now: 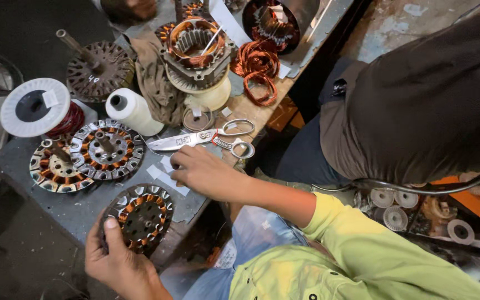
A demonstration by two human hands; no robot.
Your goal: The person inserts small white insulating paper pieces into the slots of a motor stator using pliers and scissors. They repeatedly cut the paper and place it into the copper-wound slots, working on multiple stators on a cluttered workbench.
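Copper-wound and steel-laminated, the round stator (141, 216) sits at seven o'clock on the grey table (79, 208), gripped at its lower rim by the left hand (119, 262). It looks heavy, stiff and sharp-toothed, with fragile windings, so the bare outer rim is the safest hold. The right hand (206, 172), fingers curled narrow, presses small white paper slips (165, 176) near centre, below the scissors (206, 138). What its fingertips pinch is hidden.

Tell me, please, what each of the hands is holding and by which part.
The left hand grips a round wound stator by its lower-left rim. The right hand holds nothing clearly; its fingertips rest on white paper strips.
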